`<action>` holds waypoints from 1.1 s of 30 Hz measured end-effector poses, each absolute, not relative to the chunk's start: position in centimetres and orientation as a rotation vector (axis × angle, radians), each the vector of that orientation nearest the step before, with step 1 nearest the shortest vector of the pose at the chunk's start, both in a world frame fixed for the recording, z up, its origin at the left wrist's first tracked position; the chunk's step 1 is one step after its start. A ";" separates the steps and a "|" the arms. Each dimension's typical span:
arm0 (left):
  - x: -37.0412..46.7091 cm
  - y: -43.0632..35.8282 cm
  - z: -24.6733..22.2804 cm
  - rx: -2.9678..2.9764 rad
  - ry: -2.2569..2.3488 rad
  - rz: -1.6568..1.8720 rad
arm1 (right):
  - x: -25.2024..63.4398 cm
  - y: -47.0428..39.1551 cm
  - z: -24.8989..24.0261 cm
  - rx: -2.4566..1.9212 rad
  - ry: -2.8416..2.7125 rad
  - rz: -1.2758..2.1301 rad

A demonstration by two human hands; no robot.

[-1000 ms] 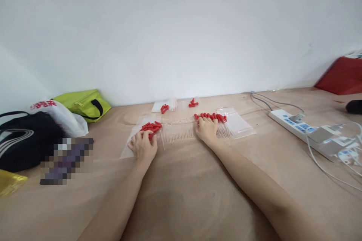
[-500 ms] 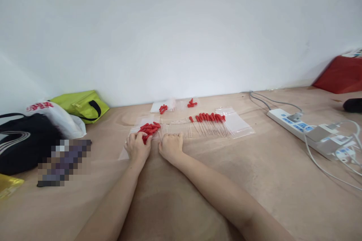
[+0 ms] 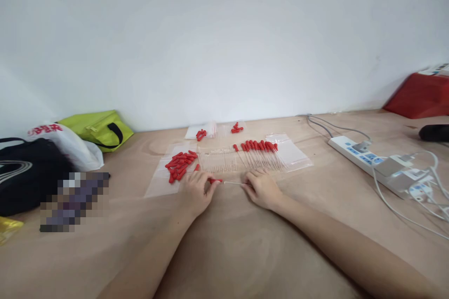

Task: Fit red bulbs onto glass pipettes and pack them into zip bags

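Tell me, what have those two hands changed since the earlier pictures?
The left hand moved right, off the red pile, and now pinches one red piece. The right hand went left to the plain sticks, then back right, now holding a thin stick. The red-tipped row stayed put.

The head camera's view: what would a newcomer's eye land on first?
Probably the bright red: a loose pile of red pieces on clear plastic at left, and a row of red-tipped sticks at right. In front, the left hand points one red piece at a thin stick in the right hand. The lime-green bag, farther left, stands out too.
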State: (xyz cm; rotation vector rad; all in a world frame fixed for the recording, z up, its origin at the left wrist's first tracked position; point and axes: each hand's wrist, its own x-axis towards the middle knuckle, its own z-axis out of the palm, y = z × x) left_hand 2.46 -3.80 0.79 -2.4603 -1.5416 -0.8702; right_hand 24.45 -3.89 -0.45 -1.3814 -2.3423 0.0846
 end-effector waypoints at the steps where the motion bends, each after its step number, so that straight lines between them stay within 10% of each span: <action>1: 3.0 -4.1 0.7 -2.526 -1.520 -0.846 | 25.5 -3.8 -0.6 -1.353 -2.317 0.102; 33: 4.2 -4.8 0.9 -2.829 -1.365 -0.926 | 24.7 -3.6 -0.8 -0.992 -2.258 0.417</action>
